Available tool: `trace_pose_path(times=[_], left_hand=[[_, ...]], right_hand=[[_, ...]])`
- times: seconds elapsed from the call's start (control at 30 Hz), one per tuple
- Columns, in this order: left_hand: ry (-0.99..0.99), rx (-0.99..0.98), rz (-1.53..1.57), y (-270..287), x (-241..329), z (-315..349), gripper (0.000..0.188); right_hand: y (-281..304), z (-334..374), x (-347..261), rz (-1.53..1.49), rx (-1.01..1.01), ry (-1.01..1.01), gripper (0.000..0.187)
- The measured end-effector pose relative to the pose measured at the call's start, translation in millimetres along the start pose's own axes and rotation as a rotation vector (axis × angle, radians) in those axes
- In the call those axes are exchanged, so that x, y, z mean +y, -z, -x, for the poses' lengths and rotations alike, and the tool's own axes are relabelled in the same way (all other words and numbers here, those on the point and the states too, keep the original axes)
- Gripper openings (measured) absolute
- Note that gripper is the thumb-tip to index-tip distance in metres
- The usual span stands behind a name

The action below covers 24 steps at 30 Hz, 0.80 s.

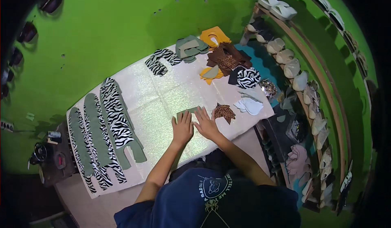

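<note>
My left hand lies flat on the near part of the table, its fingers stretched out over a small grey-green cut piece. Beside it, my right hand rests palm down with fingers extended, its fingertips at the right end of the same piece. Both hands cover much of that piece, so its full outline is hidden. Just right of my right hand sits a small stack of leopard-print pieces. White cut pieces lie farther right.
Overlapping rows of zebra-print and grey-green strips cover the table's left end. Brown pieces, yellow pieces and green pieces are piled at the back. A shoe rack stands right; a sewing machine stands left.
</note>
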<state>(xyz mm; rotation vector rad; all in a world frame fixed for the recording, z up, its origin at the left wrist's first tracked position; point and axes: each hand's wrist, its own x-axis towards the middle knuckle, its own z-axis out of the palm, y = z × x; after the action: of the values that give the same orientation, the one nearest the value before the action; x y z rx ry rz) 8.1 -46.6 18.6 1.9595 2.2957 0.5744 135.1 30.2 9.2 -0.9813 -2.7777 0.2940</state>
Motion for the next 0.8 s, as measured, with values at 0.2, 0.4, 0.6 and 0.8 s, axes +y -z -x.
trace_pose_path(times=[0.2,0.4,0.6,0.8], left_hand=[[-0.085,0.013,0.085,-1.3,32.8,-36.7,0.043],[-0.207,0.064,0.069,-26.5,71.3,-77.7,0.041],[-0.295,0.104,0.082,-46.3,109.2,-126.0,0.037],[-0.345,0.130,0.064,-61.6,133.1,-175.9,0.034]], right_hand=[[24.0,3.4,33.0,-0.062,0.073,-0.047,0.042],[56.2,12.4,88.7,-0.053,0.264,-0.154,0.028],[78.0,20.2,152.6,-0.031,0.455,-0.249,0.022],[91.1,12.8,203.2,-0.046,0.543,-0.306,0.018]])
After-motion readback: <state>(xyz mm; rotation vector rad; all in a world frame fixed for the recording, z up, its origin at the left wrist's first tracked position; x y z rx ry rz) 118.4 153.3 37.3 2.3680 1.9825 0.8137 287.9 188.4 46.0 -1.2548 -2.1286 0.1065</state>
